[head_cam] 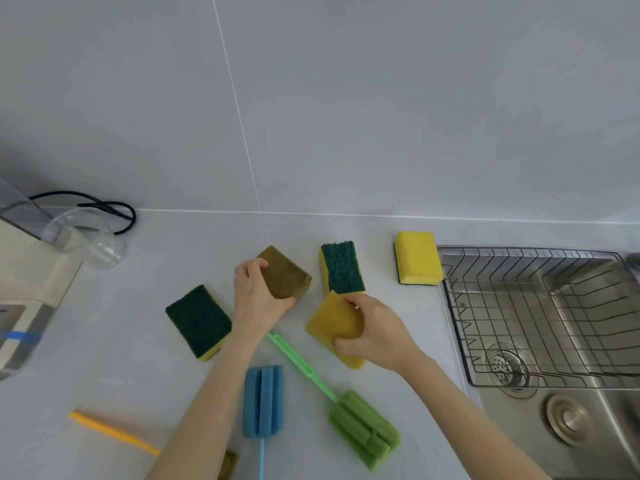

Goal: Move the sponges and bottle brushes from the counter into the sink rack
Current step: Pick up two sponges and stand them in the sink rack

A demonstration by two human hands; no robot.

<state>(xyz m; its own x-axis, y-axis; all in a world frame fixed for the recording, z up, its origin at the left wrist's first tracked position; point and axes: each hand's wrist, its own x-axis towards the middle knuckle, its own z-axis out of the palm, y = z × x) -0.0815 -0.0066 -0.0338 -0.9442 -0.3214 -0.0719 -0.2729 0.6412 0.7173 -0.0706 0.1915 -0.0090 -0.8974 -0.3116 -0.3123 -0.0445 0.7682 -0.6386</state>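
My left hand (258, 296) grips an olive-brown sponge (287, 273) at mid counter. To its right, my right hand (372, 327) holds a yellow sponge (332, 323). Three more sponges lie loose: a dark green-topped one (199, 320) at the left, a green-topped one (341, 268) behind the right hand, and a yellow one (417, 258) beside the sink. A green bottle brush (360, 427), a blue bottle brush (262, 401) and a yellow brush handle (114, 433) lie nearer me. The wire sink rack (460, 327) sits in the steel sink at the right.
A beige appliance (24, 292) with a clear glass jug (86, 237) and a black cable (114, 209) stands at the left. The sink's drain (507, 367) shows below the rack. A grey tiled wall closes off the back of the counter.
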